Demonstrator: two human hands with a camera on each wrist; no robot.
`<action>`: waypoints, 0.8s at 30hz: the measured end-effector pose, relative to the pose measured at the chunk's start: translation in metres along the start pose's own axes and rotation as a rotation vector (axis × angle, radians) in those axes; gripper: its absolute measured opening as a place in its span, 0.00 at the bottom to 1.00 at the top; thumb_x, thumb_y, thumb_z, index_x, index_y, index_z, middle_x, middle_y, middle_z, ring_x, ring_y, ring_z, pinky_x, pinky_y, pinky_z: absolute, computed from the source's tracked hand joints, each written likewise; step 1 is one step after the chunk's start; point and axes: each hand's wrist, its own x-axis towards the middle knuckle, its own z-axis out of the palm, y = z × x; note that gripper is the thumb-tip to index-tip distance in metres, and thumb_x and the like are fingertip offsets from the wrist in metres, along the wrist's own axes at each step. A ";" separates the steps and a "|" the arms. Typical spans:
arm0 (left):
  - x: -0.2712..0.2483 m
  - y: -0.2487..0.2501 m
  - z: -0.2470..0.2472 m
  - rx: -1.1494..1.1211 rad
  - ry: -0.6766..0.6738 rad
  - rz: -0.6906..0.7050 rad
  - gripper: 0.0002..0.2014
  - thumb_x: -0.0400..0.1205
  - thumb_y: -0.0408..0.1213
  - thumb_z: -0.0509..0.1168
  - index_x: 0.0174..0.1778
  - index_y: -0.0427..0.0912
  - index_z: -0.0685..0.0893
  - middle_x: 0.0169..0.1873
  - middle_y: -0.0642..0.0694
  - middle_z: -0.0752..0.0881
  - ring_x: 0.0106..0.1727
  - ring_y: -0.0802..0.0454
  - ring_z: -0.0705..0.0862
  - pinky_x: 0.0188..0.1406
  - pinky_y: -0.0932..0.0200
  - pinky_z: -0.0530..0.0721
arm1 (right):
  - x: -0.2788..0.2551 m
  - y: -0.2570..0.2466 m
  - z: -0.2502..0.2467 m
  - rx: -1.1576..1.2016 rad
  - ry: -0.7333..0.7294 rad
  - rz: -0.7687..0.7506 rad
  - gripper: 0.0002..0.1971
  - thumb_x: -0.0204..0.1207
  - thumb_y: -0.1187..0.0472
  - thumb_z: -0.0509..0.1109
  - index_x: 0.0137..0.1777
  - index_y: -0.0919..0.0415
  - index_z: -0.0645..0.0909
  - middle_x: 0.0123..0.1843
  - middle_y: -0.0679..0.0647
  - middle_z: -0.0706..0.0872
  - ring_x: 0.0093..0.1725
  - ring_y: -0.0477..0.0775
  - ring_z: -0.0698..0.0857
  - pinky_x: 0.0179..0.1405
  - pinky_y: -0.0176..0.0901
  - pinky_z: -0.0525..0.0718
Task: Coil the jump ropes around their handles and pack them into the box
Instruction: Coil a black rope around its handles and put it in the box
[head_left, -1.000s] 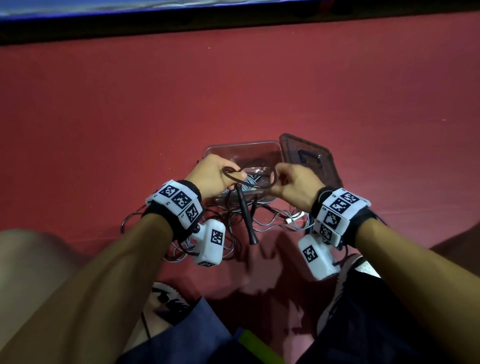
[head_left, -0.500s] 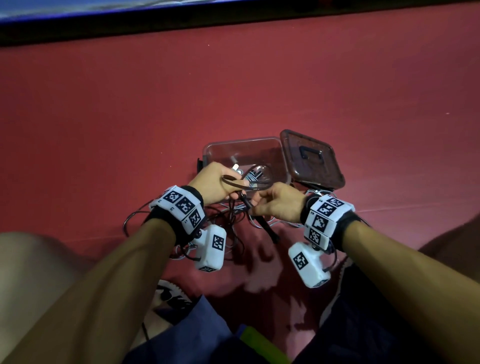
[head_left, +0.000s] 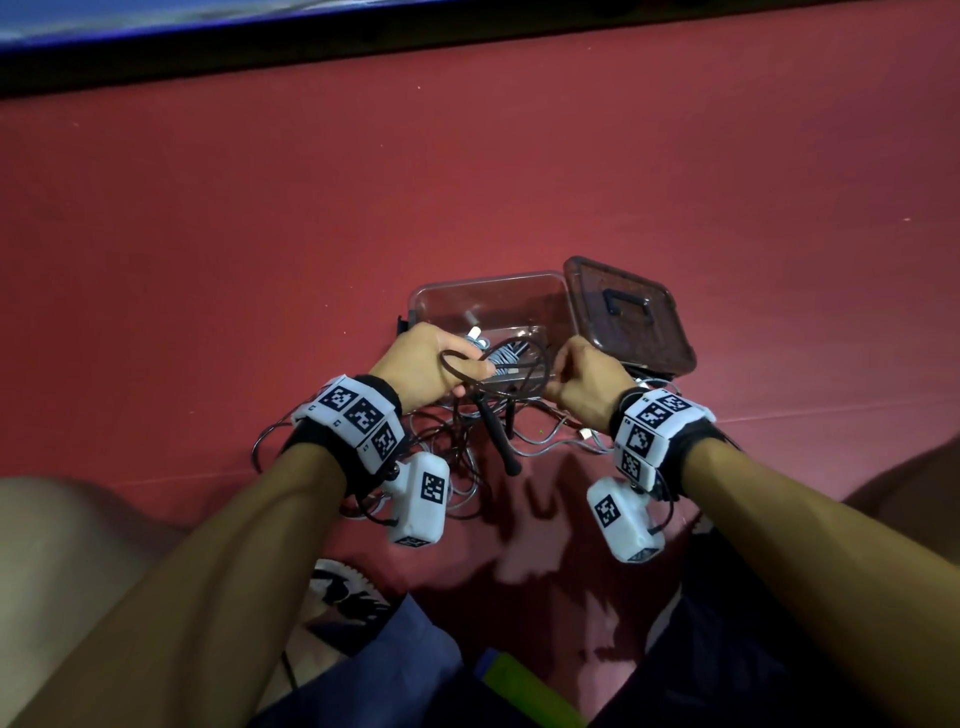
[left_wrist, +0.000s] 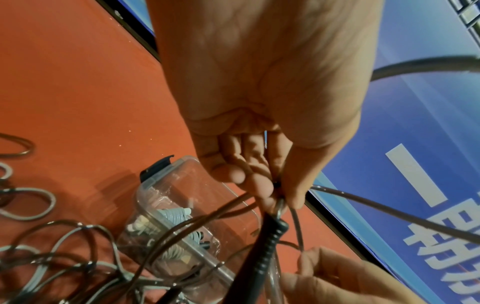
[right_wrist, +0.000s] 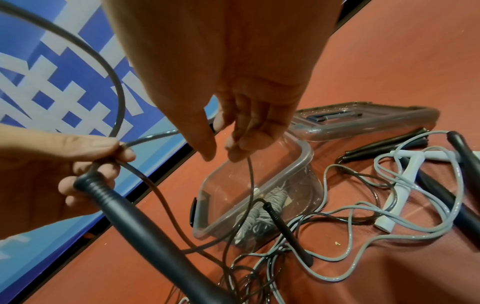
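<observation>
The left hand (head_left: 426, 364) grips the top of a black handle (right_wrist: 145, 224) together with a loop of its dark cord (right_wrist: 249, 185), while the right hand (head_left: 587, 384) pinches that cord further along, both just near of the clear box (head_left: 488, 301) on the red floor (head_left: 260, 234). To wind well, I would keep the cord taut between the hands and lay each turn snug beside the last, the handle held steady. The head view shows the lid (head_left: 628, 317) lying right of the box; only the right wrist view shows a coiled grey rope (right_wrist: 262, 216) already inside and loose white handles (right_wrist: 400, 189) and black ones on the floor at right.
</observation>
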 end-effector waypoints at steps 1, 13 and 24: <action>0.001 0.000 0.000 -0.027 0.010 -0.008 0.07 0.80 0.42 0.76 0.41 0.43 0.95 0.39 0.34 0.91 0.31 0.53 0.82 0.39 0.59 0.82 | 0.000 -0.002 0.001 0.014 -0.020 -0.009 0.11 0.74 0.60 0.76 0.39 0.53 0.74 0.32 0.45 0.83 0.32 0.47 0.81 0.27 0.34 0.73; -0.002 0.008 -0.004 -0.127 -0.015 0.033 0.15 0.78 0.41 0.77 0.38 0.30 0.90 0.36 0.25 0.87 0.32 0.47 0.79 0.38 0.53 0.76 | -0.007 -0.006 0.036 0.025 -0.420 -0.152 0.22 0.81 0.77 0.63 0.72 0.61 0.81 0.43 0.50 0.84 0.37 0.45 0.81 0.46 0.38 0.84; -0.002 0.014 -0.004 -0.243 -0.069 0.022 0.09 0.79 0.36 0.77 0.37 0.33 0.93 0.30 0.38 0.89 0.31 0.48 0.78 0.31 0.57 0.74 | -0.009 -0.010 0.039 -0.032 -0.610 -0.130 0.20 0.81 0.74 0.66 0.71 0.63 0.82 0.55 0.50 0.82 0.55 0.48 0.80 0.51 0.32 0.79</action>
